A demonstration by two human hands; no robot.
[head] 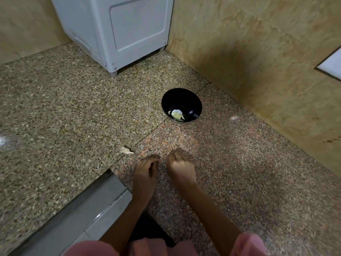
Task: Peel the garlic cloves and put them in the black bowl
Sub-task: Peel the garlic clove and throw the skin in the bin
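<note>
A black bowl (pixel 181 106) stands on the speckled stone floor, ahead of my hands and slightly right. Pale peeled garlic cloves (pixel 176 115) lie at its bottom. One unpeeled garlic clove (pixel 126 150) rests on the floor just left of my left hand. My left hand (pixel 145 172) hovers low over the floor with its fingers curled down and apart, nothing visible in it. My right hand (pixel 180 168) is beside it, closed into a loose fist; whether it holds anything is hidden.
A white appliance (pixel 118 32) on short feet stands at the back. A tan marble wall (pixel 258 61) runs along the right side. A metal door track (pixel 81 215) crosses the floor at the lower left. Pink sleeves (pixel 247 244) show at the bottom edge.
</note>
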